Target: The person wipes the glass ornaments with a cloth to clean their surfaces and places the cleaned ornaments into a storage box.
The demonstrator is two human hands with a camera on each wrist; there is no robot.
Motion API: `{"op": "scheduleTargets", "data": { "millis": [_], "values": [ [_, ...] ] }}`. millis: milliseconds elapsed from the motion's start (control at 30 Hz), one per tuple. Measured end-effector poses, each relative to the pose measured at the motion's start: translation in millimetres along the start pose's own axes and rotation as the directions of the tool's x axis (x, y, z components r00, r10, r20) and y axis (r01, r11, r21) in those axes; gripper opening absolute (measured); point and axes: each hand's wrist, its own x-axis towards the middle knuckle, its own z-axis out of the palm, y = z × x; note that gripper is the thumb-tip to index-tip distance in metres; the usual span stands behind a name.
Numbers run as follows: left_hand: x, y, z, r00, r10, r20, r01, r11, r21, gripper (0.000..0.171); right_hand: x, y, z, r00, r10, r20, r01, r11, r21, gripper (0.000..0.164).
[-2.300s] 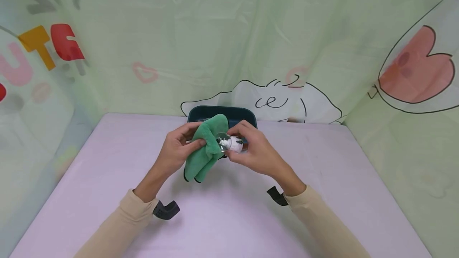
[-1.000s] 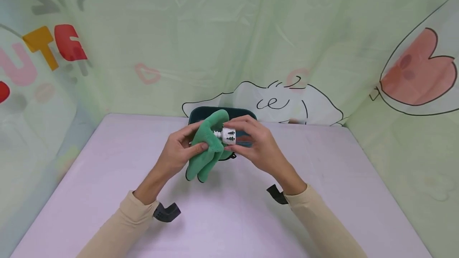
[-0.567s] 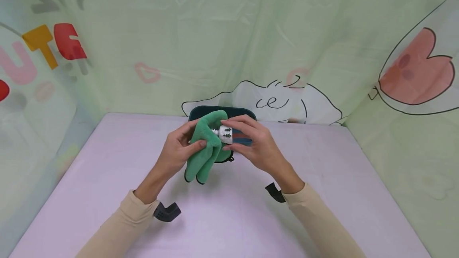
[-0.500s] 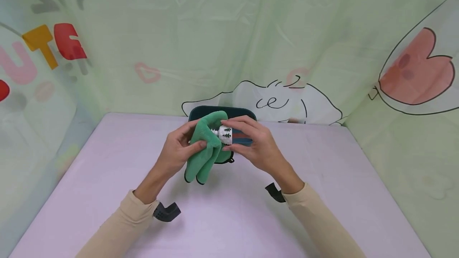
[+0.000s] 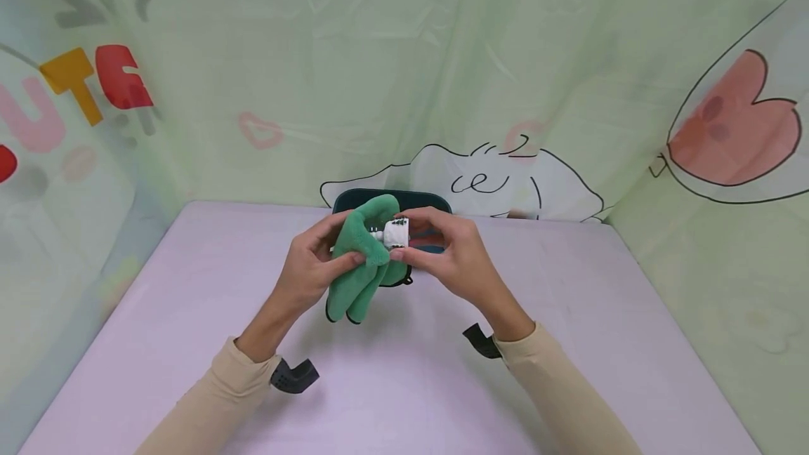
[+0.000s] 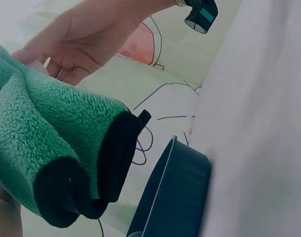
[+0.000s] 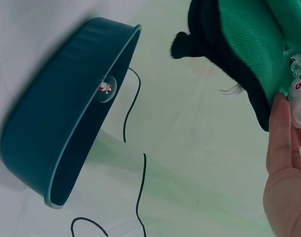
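A small snow globe [image 5: 396,232] with a white base and dark green tree decorations lies sideways between my hands. My right hand [image 5: 460,248] pinches its base between thumb and fingers. Its clear dome is mostly hidden in the folds of a fluffy green cloth [image 5: 359,258] with black edging. My left hand [image 5: 308,264] grips this cloth from the left, thumb in front. Red lettering shows on the snow globe's base [image 7: 299,94] in the right wrist view. Both hands are raised above the table, in front of a dark teal bin [image 5: 411,198].
Inside the bin [image 7: 46,108], the right wrist view shows another clear dome [image 7: 107,89] with a red and white figure. The bin stands at the back edge of the pale lilac table [image 5: 392,385], against a printed curtain [image 5: 354,76].
The snow globe has moved left, its dome going from plain view into the cloth. Its base has turned, so the trees now sit at its upper and lower edges. My left hand barely moved.
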Motion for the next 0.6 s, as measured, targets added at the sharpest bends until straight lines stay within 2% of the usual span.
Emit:
{"op": "scheduleTargets", "data": {
  "millis": [267,433,600],
  "values": [
    [-0.6,0.4,0.2,1.0,0.016,0.012,-0.017,0.999,0.03,0.059,3.0,-4.9,-2.4,0.99,0.142,0.001,-0.142,0.99,-0.021,0.024],
    [-1.3,0.8,-0.1,0.999,0.032,0.023,-0.033,0.999,0.035,0.06,4.4,-6.3,-3.6,0.982,0.187,0.012,-0.187,0.982,-0.028,0.016],
    [-0.7,0.4,-0.6,0.998,0.056,0.022,-0.057,0.998,0.013,0.06,5.5,-6.6,-3.9,0.976,0.217,0.035,-0.217,0.976,0.012,0.017]
  ]
}}
